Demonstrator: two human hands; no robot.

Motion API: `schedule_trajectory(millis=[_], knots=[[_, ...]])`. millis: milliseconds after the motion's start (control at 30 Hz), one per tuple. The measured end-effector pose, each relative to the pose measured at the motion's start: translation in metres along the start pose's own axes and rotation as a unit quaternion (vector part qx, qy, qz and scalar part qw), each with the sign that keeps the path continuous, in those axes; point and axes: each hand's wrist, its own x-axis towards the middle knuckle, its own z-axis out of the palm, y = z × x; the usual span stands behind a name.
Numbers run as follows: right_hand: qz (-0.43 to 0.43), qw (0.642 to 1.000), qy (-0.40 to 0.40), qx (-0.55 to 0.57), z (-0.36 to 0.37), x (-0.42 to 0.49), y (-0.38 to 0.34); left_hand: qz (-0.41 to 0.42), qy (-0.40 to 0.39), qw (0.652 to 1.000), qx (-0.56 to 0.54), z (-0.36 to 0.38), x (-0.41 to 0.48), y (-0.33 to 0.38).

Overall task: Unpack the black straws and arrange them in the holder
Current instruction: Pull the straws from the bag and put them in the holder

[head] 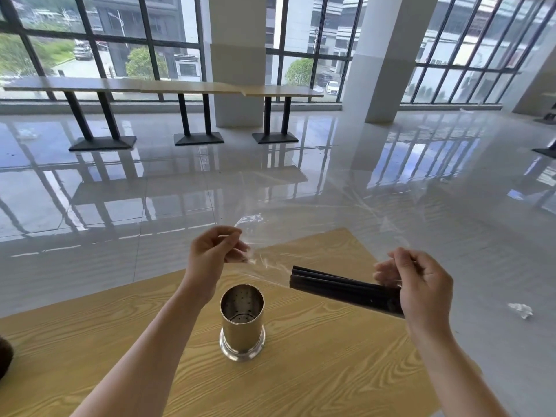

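Observation:
A bundle of black straws [340, 287] hangs level above the wooden table [301, 371], inside a clear plastic wrapper [270, 263]. My right hand [421, 284] grips the bundle's right end. My left hand [215, 251] pinches the loose left end of the wrapper, which is stretched between the two hands. Below and between them stands the holder [242, 323], an upright shiny metal cylinder with a perforated wall and a flared base. Nothing is inside the holder.
A dark rounded object [4, 356] pokes in at the table's left edge. A crumpled white scrap [520, 310] lies on the glossy tiled floor to the right. Long tables [162, 85] and a white pillar [388, 55] stand far off by the windows.

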Motion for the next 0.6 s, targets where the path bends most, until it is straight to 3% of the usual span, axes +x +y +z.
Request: schedule_trajectory(millis=[167, 333, 467, 600], knots=[[0.001, 1.0, 0.005, 0.017, -0.003, 0.001, 0.0, 0.013, 0.015, 1.0, -0.018, -0.002, -0.015, -0.001], [0.009, 0.999, 0.003, 0.034, -0.004, 0.002, 0.003, -0.085, 0.261, 0.96, -0.053, 0.004, -0.069, -0.047], [0.011, 0.999, -0.021, 0.022, 0.003, -0.001, 0.006, -0.264, 0.174, 0.944, -0.094, 0.059, -0.118, -0.092], [-0.005, 0.999, -0.042, -0.016, 0.003, -0.004, 0.007, -0.368, 0.088, 0.871, -0.313, 0.113, -0.119, -0.101]])
